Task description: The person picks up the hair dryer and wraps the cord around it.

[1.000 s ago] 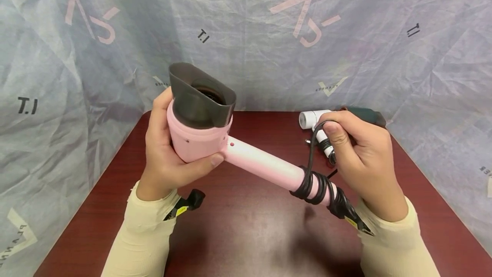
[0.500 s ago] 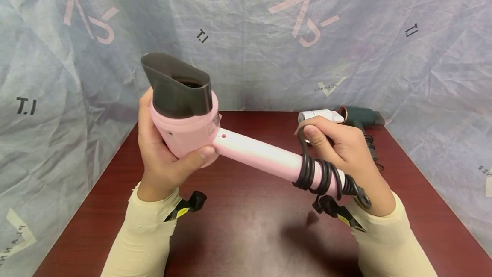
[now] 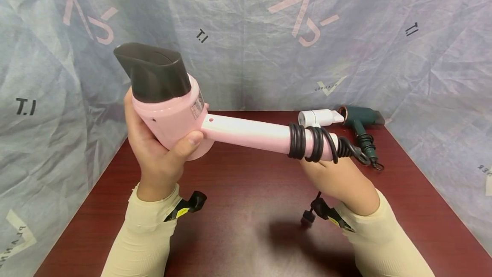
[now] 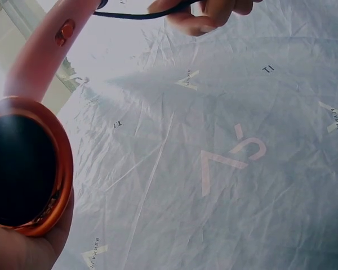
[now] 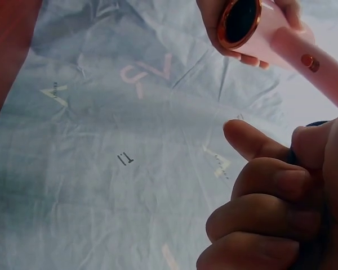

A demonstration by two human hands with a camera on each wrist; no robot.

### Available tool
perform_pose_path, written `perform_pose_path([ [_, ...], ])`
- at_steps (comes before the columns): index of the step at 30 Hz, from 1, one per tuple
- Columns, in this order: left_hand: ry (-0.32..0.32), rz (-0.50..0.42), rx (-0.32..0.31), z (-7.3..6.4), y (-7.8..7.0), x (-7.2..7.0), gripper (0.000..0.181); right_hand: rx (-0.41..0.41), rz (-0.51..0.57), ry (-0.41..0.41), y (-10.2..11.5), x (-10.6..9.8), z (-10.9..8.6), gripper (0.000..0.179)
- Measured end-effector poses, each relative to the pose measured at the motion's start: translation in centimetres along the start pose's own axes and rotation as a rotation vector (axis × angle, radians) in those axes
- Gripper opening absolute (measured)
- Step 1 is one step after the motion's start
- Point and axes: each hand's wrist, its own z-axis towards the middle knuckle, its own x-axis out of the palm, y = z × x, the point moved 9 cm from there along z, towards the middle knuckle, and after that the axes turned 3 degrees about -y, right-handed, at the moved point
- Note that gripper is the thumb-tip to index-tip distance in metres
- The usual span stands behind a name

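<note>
A pink hair dryer (image 3: 246, 134) with a black nozzle (image 3: 157, 72) is held up above the table, its handle pointing right. My left hand (image 3: 155, 161) grips the round body, thumb across the near side. Black cord (image 3: 297, 141) is wound in several turns around the handle's end. Below that end is my right hand (image 3: 340, 178), partly hidden behind the handle. In the right wrist view, the right hand's fingers (image 5: 267, 183) curl around the cord, which also stretches from the handle in the left wrist view. The cord's plug (image 3: 307, 217) hangs below the right wrist.
A white hair dryer (image 3: 319, 117) and a dark green hair dryer (image 3: 361, 116), its cord wrapped on the handle, lie at the back right of the dark red table (image 3: 238, 208). Grey printed cloth (image 3: 246, 54) surrounds the table at the back and sides.
The pink hair dryer has shifted left and its handle has swung up closer to level. My right hand, still holding the cord, has moved from above the handle to behind and below it.
</note>
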Motion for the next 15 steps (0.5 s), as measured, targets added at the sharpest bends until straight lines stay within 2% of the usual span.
perform_pose_path([
  [2,-0.011,0.000,0.007,0.1,0.0,0.0,0.086,0.052,0.062,0.014,-0.3,0.1,0.1,0.032],
  [8,-0.063,0.020,0.039,0.4,-0.2,-0.2,0.085,0.002,0.046,0.046,0.5,0.5,0.4,0.010],
  [15,-0.103,0.050,0.047,0.6,-0.3,-0.4,0.088,0.030,0.070,0.116,0.7,1.4,0.4,0.023],
])
